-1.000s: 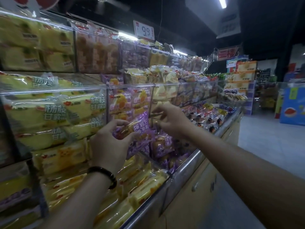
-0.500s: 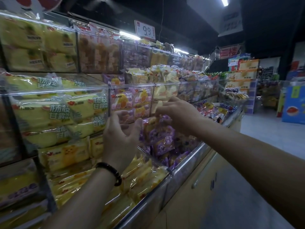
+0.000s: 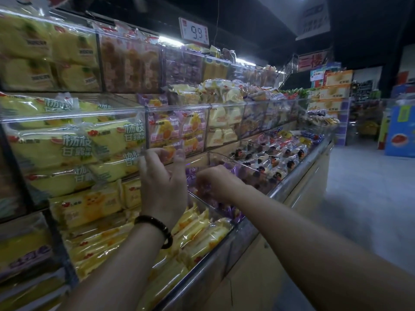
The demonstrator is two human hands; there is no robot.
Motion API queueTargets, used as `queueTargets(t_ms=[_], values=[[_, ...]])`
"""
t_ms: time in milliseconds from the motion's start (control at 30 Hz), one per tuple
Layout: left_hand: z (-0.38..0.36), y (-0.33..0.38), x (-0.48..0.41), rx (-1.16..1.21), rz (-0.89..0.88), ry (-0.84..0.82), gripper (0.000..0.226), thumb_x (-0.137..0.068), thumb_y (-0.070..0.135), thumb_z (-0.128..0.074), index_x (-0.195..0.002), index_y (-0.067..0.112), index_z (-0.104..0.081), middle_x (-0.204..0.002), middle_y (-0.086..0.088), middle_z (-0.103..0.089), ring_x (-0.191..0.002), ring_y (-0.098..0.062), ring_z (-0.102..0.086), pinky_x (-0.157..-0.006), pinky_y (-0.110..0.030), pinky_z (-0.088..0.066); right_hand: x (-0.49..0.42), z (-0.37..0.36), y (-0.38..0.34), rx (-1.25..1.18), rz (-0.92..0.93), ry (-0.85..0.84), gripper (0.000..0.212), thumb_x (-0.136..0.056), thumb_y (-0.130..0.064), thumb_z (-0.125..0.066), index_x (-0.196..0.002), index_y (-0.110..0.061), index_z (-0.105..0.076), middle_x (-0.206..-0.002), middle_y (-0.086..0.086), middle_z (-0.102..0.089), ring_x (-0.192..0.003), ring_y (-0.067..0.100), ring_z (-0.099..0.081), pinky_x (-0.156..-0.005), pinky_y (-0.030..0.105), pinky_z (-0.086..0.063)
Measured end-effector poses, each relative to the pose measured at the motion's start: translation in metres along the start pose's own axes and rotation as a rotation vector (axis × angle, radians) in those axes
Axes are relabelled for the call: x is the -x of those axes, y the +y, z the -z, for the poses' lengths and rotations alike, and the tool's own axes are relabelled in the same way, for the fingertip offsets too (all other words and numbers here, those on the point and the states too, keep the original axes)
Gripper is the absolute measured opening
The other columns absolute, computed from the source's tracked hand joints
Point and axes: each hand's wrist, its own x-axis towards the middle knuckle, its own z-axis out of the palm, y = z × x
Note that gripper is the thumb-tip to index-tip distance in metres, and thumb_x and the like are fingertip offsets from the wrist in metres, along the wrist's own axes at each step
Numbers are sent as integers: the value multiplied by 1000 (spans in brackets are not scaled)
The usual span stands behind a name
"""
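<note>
Small purple snack packets (image 3: pixel 232 213) fill a clear plastic bin (image 3: pixel 221 156) on the lowest tier of a shop shelf. My right hand (image 3: pixel 216 184) reaches down into that bin, its fingers curled over a purple packet; the fingertips are partly hidden among the wrappers. Just to its left my left hand (image 3: pixel 162 184) is held upright in front of the shelf with relaxed, spread fingers and holds nothing. A black bead bracelet (image 3: pixel 157 230) sits on the left wrist.
Yellow cake packets (image 3: pixel 202 236) fill the near bin below my hands, and larger yellow bags (image 3: pixel 74 147) sit behind a clear front at the left. A 9.9 price sign (image 3: pixel 195 31) stands on top. The metal counter edge (image 3: pixel 289 189) runs right, beside an aisle floor (image 3: pixel 363 198).
My right hand has dropped from chest height down into the purple bin with the packet. The left hand has let go of it and now hovers open beside the bin.
</note>
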Motion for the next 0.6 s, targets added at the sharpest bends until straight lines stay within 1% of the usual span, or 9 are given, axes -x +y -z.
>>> queueTargets(t_ms=[67,100,167,200,267,333,433,533,600], values=[[-1,0,0,-21,4,-22,29,-103,50,-52,-115,23,-50,-120,0,-45,-88,6,-45,-66,-17,-37,4,-1,-5,123,15,-7,35,-88,-4,-68,-96,-38,-67,-106,-9,-69,-95,20,-66,-67,34,-45],[0,-1,0,-36,13,-41,28,-103,49,-53,-114,23,-51,-119,1,-45,-88,5,-46,-66,-16,-37,6,2,-9,182,25,-11,36,-89,-5,-68,-101,-39,-68,-108,-10,-70,-97,20,-67,-67,34,-44],[0,-1,1,-80,26,-87,24,-102,45,-58,-112,24,-53,-118,1,-48,-89,-1,-52,-68,-20,-46,6,9,-13,239,29,-45,36,-89,-8,-70,-106,-40,-69,-108,-11,-71,-98,20,-68,-68,35,-48],[0,-2,0,-112,24,-118,21,-101,42,-61,-110,25,-54,-117,2,-50,-90,-6,-55,-70,-23,-50,6,14,-14,227,24,-71,35,-89,-12,-73,-106,-42,-69,-106,-12,-70,-97,19,-67,-69,35,-51],[1,-4,0,-158,9,-200,12,-99,32,-66,-105,26,-58,-110,4,-55,-89,-7,-58,-69,-21,-51,6,24,-15,164,0,-120,39,-84,-18,-80,-111,-45,-69,-106,-16,-69,-99,16,-66,-75,36,-57],[1,-5,-1,-185,-1,-290,8,-97,24,-69,-99,28,-62,-102,5,-62,-87,-8,-62,-69,-25,-55,10,39,-15,89,-17,-71,47,-81,-22,-87,-118,-44,-69,-113,-17,-71,-104,13,-67,-82,40,-61],[2,-4,1,-167,13,-408,14,-97,15,-69,-96,28,-65,-93,5,-67,-83,-16,-69,-72,-37,-63,26,69,-15,-7,-37,2,40,-83,-17,-87,-118,-30,-75,-114,-9,-75,-102,10,-69,-91,37,-60],[7,4,3,-172,24,-481,17,-96,13,-71,-93,29,-66,-90,4,-71,-78,-16,-71,-71,-38,-63,52,97,-19,-46,-69,-33,30,-84,-15,-86,-112,-22,-78,-103,-4,-79,-94,12,-73,-91,35,-60],[11,15,6,-212,-6,-514,13,-95,17,-71,-93,29,-67,-90,6,-72,-79,-14,-70,-74,-36,-61,76,115,-28,-44,-96,-50,27,-86,-19,-84,-112,-19,-79,-104,0,-79,-96,16,-74,-89,31,-58]])
